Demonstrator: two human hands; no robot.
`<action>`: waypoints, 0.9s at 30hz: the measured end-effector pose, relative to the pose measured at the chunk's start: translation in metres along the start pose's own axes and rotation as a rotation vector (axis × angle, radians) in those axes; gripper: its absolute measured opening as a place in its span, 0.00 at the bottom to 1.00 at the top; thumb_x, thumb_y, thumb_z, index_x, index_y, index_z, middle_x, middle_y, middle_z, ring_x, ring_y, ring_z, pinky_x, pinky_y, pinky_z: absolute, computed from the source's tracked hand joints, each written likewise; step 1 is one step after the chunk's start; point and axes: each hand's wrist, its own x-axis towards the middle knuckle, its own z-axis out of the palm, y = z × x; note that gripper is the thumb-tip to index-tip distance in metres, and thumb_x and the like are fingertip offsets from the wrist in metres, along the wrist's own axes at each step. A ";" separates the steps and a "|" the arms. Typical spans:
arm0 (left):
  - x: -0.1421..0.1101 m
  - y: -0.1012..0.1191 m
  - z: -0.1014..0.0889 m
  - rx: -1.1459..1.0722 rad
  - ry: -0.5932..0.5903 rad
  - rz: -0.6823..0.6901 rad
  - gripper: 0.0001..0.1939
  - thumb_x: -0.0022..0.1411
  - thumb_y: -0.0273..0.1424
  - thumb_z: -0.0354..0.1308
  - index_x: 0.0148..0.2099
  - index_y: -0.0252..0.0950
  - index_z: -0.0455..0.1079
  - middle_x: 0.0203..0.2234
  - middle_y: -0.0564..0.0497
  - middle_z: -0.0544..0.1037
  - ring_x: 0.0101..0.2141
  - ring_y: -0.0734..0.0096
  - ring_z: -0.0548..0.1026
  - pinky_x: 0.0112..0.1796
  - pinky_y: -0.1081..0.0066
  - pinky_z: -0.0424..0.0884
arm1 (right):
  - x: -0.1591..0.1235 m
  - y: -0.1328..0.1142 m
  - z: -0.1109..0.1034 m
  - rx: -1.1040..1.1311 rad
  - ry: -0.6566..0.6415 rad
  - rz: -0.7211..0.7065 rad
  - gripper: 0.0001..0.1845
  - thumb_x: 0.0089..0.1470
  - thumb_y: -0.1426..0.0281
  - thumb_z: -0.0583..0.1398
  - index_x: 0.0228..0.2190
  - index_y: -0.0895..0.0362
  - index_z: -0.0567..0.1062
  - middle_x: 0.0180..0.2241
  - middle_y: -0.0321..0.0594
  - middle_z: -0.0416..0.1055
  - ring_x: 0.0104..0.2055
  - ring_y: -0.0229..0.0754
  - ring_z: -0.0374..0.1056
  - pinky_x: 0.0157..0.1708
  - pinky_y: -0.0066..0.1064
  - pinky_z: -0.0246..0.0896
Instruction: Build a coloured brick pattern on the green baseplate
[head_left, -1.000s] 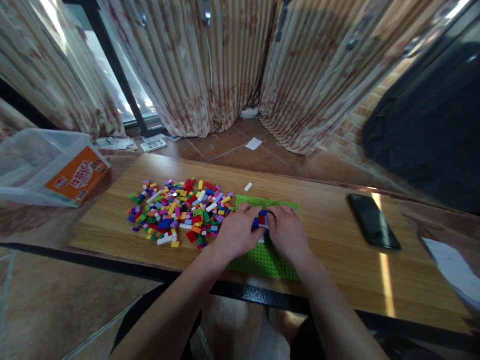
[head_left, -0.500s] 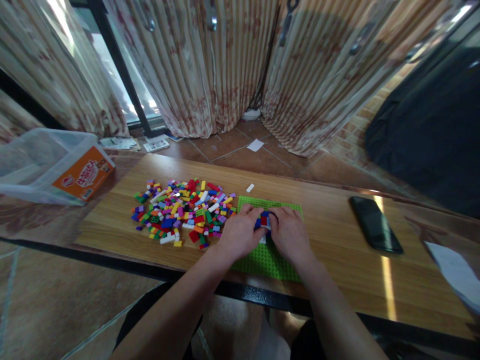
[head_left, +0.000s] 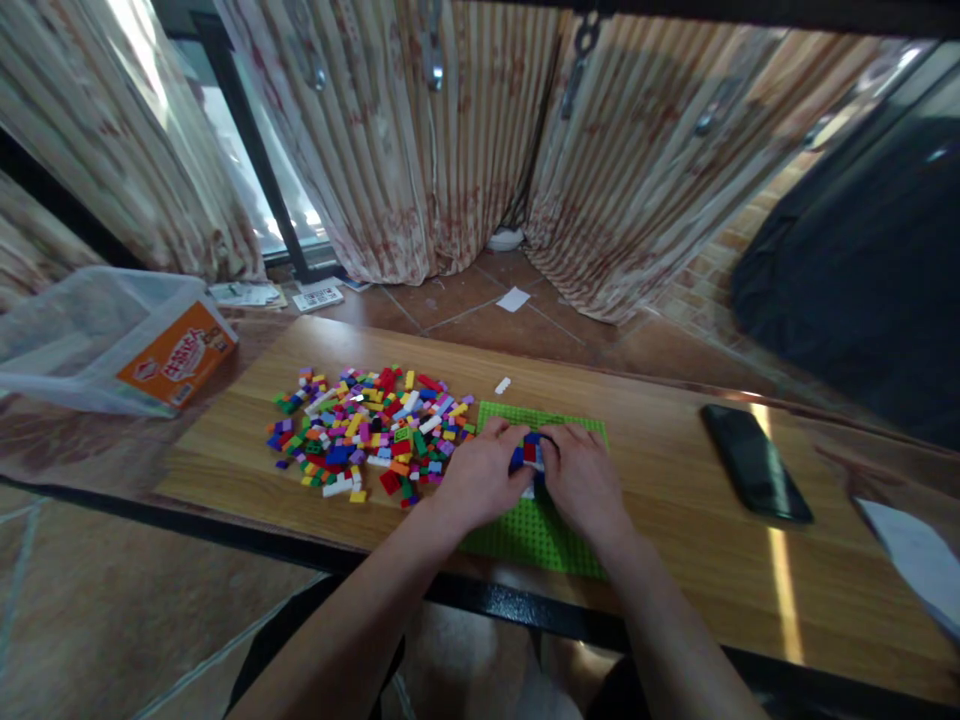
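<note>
The brick cluster (head_left: 531,453) sits clamped between the left hand (head_left: 482,480) and right hand (head_left: 587,482), neither nearer, over the green baseplate (head_left: 541,545). Fingers hide its long axis.

Both forearms reaching in from near side, converging. Left hand (head_left: 484,475), right hand (head_left: 583,480) close together, palms down, wrists low, fingers curled inward, thumbs facing each other, grip of each partly closed.

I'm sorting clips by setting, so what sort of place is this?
Probably a room in a home, beside a window or glass door: patterned floor-length curtains, a tiled floor, and a low wooden table with a phone and toy bricks.
</note>
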 end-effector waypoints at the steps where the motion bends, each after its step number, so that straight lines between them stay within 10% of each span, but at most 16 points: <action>1: 0.000 0.000 -0.001 -0.004 -0.005 0.003 0.23 0.61 0.35 0.54 0.58 0.37 0.63 0.50 0.45 0.69 0.45 0.61 0.75 0.49 0.63 0.71 | 0.000 0.000 0.000 0.001 0.001 -0.001 0.17 0.63 0.69 0.48 0.41 0.58 0.76 0.40 0.47 0.73 0.45 0.48 0.63 0.47 0.38 0.53; 10: 0.008 -0.012 -0.022 -0.153 -0.069 0.082 0.19 0.61 0.33 0.56 0.54 0.36 0.68 0.44 0.47 0.75 0.42 0.66 0.75 0.47 0.65 0.71 | 0.000 -0.003 -0.004 0.018 0.002 -0.006 0.17 0.63 0.69 0.49 0.40 0.57 0.76 0.41 0.45 0.74 0.44 0.47 0.64 0.48 0.38 0.54; 14: 0.027 -0.023 -0.029 -0.102 0.136 -0.008 0.18 0.64 0.34 0.53 0.55 0.35 0.68 0.47 0.45 0.75 0.43 0.66 0.74 0.49 0.64 0.69 | 0.000 -0.003 -0.005 0.033 0.006 0.008 0.16 0.63 0.69 0.50 0.40 0.56 0.77 0.41 0.45 0.74 0.44 0.47 0.64 0.48 0.38 0.55; 17: 0.042 -0.026 -0.024 0.051 0.266 -0.020 0.19 0.64 0.34 0.53 0.56 0.34 0.67 0.54 0.42 0.69 0.53 0.61 0.68 0.55 0.60 0.63 | 0.000 -0.002 -0.006 0.052 0.008 0.018 0.15 0.63 0.69 0.50 0.41 0.56 0.77 0.42 0.44 0.74 0.44 0.47 0.64 0.48 0.37 0.56; 27: 0.057 -0.021 0.000 0.234 0.172 -0.056 0.21 0.65 0.37 0.52 0.56 0.32 0.67 0.56 0.42 0.69 0.56 0.57 0.63 0.56 0.58 0.61 | 0.000 0.000 -0.006 0.057 -0.010 0.000 0.15 0.63 0.68 0.50 0.41 0.55 0.77 0.42 0.45 0.74 0.45 0.48 0.64 0.46 0.37 0.56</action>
